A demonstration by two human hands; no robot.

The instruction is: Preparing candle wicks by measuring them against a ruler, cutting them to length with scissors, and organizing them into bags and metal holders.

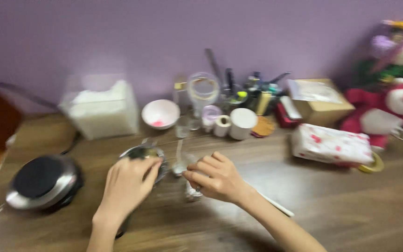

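The left hand (128, 184) is closing its grip on a small metal pot (143, 156). Just right of it, the right hand (215, 177) is pinching a blurred small clear item (193, 191) over the bench (332, 205).

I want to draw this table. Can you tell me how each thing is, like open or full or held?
Left hand: gripping the small metal pot.
Right hand: closed on a small clear thing, too blurred to name.
Clear box: nearly full of white stuff.
White bowl: upright, pink bit inside.
Round hot plate: bare on top.
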